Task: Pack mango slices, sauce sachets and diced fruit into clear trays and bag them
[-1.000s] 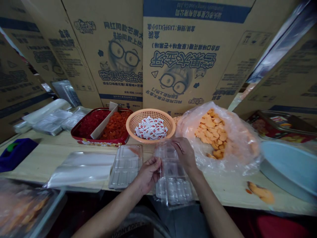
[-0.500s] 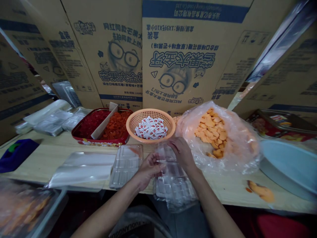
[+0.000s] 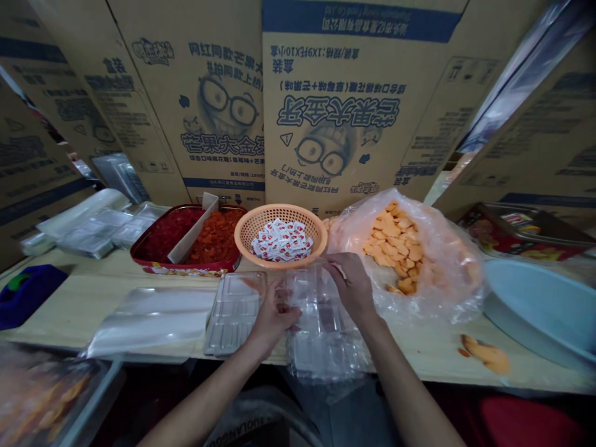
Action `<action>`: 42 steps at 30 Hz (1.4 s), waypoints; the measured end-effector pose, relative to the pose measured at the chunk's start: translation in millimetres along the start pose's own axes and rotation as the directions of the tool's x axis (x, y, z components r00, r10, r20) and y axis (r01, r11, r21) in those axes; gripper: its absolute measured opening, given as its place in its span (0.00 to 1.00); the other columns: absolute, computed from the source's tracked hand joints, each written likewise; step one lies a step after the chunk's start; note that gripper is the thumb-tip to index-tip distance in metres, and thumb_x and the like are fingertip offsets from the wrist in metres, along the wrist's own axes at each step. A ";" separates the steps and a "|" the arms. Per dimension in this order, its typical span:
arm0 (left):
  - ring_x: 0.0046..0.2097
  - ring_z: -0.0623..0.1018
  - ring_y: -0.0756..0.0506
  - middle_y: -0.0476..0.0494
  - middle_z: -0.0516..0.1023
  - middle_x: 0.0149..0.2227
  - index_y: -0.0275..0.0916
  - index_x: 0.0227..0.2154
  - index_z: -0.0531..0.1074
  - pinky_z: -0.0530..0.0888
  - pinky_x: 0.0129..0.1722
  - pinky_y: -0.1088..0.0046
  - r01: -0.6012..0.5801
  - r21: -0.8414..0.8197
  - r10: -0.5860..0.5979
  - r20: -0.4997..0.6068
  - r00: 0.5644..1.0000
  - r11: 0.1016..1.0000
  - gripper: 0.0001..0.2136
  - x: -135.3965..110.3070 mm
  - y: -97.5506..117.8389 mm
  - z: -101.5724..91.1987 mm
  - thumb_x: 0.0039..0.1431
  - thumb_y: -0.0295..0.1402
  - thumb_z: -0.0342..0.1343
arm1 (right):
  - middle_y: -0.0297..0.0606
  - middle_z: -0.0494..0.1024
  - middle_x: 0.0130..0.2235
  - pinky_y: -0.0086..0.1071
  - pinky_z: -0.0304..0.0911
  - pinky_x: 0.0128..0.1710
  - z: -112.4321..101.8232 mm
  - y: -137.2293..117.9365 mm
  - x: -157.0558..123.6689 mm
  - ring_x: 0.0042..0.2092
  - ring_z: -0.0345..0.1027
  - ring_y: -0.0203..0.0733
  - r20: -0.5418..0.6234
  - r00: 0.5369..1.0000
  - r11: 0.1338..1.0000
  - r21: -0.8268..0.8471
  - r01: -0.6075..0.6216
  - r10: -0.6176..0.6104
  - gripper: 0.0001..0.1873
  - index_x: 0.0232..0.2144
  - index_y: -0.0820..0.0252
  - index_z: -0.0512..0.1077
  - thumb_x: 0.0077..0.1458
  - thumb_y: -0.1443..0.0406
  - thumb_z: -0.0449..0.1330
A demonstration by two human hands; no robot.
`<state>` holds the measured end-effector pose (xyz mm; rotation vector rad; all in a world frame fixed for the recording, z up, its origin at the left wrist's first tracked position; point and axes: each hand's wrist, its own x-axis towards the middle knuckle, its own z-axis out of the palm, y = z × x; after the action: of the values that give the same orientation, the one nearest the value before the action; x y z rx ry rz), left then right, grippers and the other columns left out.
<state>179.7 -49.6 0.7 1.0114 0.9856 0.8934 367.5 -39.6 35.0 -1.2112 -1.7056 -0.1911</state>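
Note:
Clear plastic compartment trays (image 3: 310, 357) lie stacked at the table's front edge, between my two hands. My left hand (image 3: 274, 313) has its fingers curled at the left side of the upper tray. At the far right corner of that tray, my right hand (image 3: 351, 285) pinches the rim between thumb and fingers. Another stack of clear trays (image 3: 233, 316) rests just left of my left hand. Beyond my hands stands an orange plastic basket (image 3: 244, 239) with small white and red sachets (image 3: 284, 241) in it.
A divided red tin (image 3: 186, 268) holds dark red and orange pieces. On the right are a plastic bag (image 3: 447, 273) of orange pieces and a light blue basin (image 3: 535, 298). Clear plastic bags (image 3: 153, 320) lie left. Cardboard boxes (image 3: 363, 68) wall off the back.
My hands have moved slightly apart, the left one leftward. The near end of the trays has shifted a little away from me. The whole view has drifted slightly.

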 end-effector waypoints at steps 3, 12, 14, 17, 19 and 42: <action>0.52 0.65 0.40 0.38 0.62 0.53 0.41 0.45 0.67 0.67 0.48 0.62 -0.236 0.184 0.254 -0.084 0.963 0.954 0.28 2.3 1.1 -3.1 0.36 0.26 0.63 | 0.36 0.73 0.34 0.34 0.61 0.38 -14.2 -0.9 6.7 0.38 0.65 0.40 0.003 0.999 0.998 0.036 -0.047 0.047 0.06 0.36 0.57 0.69 0.56 0.67 0.54; 0.43 0.76 0.37 0.33 0.73 0.46 0.39 0.51 0.61 0.74 0.36 0.61 0.177 -0.158 -0.123 0.305 0.944 0.971 0.26 -15.5 22.7 20.3 0.48 0.38 0.59 | 0.38 0.74 0.36 0.34 0.61 0.42 -24.1 -7.2 11.4 0.41 0.66 0.42 0.186 0.959 0.972 -0.139 -0.189 0.213 0.09 0.36 0.56 0.71 0.58 0.63 0.50; 0.40 0.77 0.38 0.33 0.75 0.44 0.37 0.49 0.61 0.74 0.33 0.64 0.217 -0.146 -0.167 0.296 0.940 0.965 0.26 -15.0 24.8 24.9 0.46 0.33 0.62 | 0.41 0.74 0.38 0.34 0.60 0.44 -33.5 14.7 11.6 0.43 0.66 0.42 0.121 0.908 0.886 -0.303 -0.350 0.400 0.12 0.36 0.58 0.70 0.59 0.62 0.48; 0.39 0.78 0.39 0.34 0.76 0.42 0.37 0.50 0.59 0.75 0.34 0.64 0.234 -0.182 -0.188 0.237 0.953 0.955 0.26 -11.0 25.8 26.8 0.47 0.30 0.61 | 0.47 0.74 0.40 0.35 0.60 0.44 -55.3 63.6 4.3 0.45 0.66 0.45 0.040 0.647 0.544 -0.583 -0.604 0.762 0.10 0.36 0.63 0.70 0.56 0.66 0.50; 0.40 0.78 0.39 0.34 0.75 0.43 0.38 0.51 0.57 0.74 0.37 0.62 0.240 -0.201 -0.195 0.219 0.956 0.950 0.29 -8.9 25.8 26.7 0.46 0.28 0.62 | 0.50 0.75 0.36 0.37 0.61 0.42 -68.7 93.1 -6.9 0.43 0.68 0.49 0.045 0.509 0.416 -0.641 -0.645 0.859 0.06 0.31 0.66 0.72 0.48 0.70 0.57; 0.47 0.75 0.36 0.34 0.72 0.47 0.41 0.56 0.52 0.73 0.41 0.61 0.193 -0.445 -0.114 0.198 0.974 0.875 0.37 -9.1 28.3 39.9 0.42 0.22 0.62 | 0.33 0.72 0.27 0.35 0.63 0.30 -3.6 -15.0 13.3 0.29 0.68 0.40 0.149 0.721 0.633 0.380 -0.674 0.677 0.09 0.27 0.57 0.63 0.44 0.60 0.59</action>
<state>210.6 -60.2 38.2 0.5790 0.6549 0.8421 358.0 -40.8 52.9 -1.4255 -1.0827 0.6057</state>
